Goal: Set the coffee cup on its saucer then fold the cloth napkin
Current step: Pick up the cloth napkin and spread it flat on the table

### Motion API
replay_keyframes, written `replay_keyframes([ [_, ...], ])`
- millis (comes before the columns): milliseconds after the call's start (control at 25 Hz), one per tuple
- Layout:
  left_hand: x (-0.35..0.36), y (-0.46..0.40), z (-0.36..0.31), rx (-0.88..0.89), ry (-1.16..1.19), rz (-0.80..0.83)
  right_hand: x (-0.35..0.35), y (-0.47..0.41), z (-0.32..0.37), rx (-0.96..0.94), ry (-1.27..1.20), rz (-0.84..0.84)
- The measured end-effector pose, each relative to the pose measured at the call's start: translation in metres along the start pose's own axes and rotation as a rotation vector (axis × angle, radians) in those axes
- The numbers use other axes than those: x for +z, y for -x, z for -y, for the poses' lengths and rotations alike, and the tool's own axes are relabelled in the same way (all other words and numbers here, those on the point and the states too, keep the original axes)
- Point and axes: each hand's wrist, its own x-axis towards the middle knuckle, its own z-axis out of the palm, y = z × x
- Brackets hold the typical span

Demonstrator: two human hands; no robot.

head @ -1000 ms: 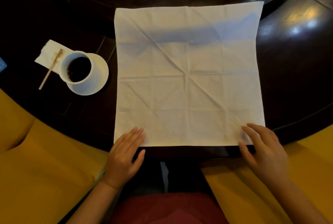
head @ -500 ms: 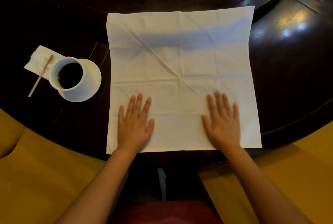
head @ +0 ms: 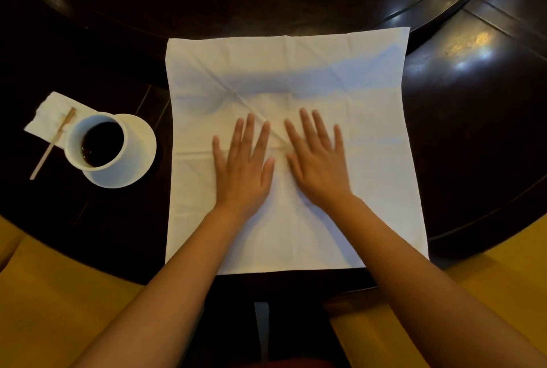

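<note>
- Two hands flat: our left hand (head: 242,169) and right hand (head: 318,163) lie spread, palms down, gripping nothing, side by side mid-napkin.
- The cloth napkin (head: 296,77) is unfolded at the tabletop's (head: 473,119) near edge; we'd smooth outward, then match corners before creasing.
- Count: one coffee cup (head: 96,142), already on one saucer (head: 142,154) toward the left edge, one stir stick (head: 53,144), one paper napkin (head: 48,114).

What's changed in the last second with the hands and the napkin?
Both hands slid up the napkin from its near edge to its middle: the left hand and the right hand now lie flat, side by side. Nothing was gripped. The napkin stays unfolded; the cup stays on its saucer.
</note>
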Motion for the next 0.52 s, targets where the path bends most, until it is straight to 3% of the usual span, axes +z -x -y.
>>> replay_keyframes([
  [160,0.019,-0.039,0.01,0.029,-0.107,0.117,0.015,-0.039,-0.017,-0.042,0.072,0.142],
  [360,0.015,-0.041,0.057,-0.09,-0.059,0.086,0.004,-0.051,-0.084,0.09,0.112,0.072],
  [520,0.014,-0.031,0.054,-0.123,-0.102,0.094,0.002,-0.042,-0.091,0.11,0.108,0.064],
])
